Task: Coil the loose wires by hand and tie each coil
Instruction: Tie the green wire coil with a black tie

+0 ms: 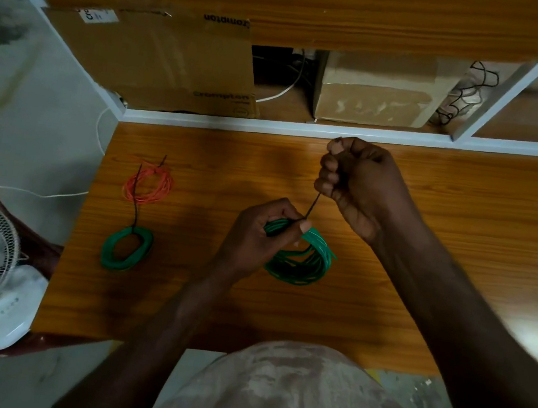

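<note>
Left hand (257, 237) curled round a green wire coil (301, 260) just above the wooden table (384, 306), thumb pressing a dark tie string (312, 206). Right hand (360, 185) fisted on the string's upper end, pulled taut. Lying well left: two more coils, one green (126, 247), one orange (149, 185).

Two tied coils (136, 216) on table (462, 248), left of hands (311, 210).
</note>
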